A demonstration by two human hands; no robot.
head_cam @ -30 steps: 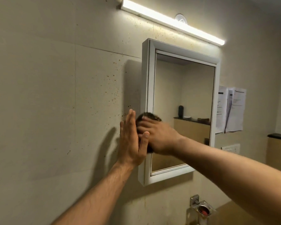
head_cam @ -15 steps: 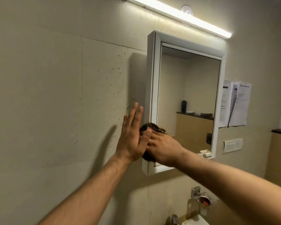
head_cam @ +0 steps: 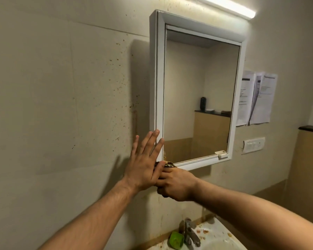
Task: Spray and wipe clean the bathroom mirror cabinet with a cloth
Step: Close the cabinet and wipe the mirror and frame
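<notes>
The left hand (head_cam: 145, 165) is flat, fingers straight and a little spread, against the lower left side of the white-framed mirror cabinet (head_cam: 157, 78). The right hand (head_cam: 175, 184) grips a dark patterned cloth (head_cam: 167, 164) at the frame's bottom-left corner. Speckled beige wall (head_cam: 61, 105) lies open to the left; a stained white sink (head_cam: 222, 235) is below

Head camera looks forward at the mirror cabinet (head_cam: 197, 91), close.

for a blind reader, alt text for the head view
A right hand grips a dark cloth at the lower left corner of a mirror cabinet, with the left hand held flat at its left edge. A stained sink sits below.
</notes>
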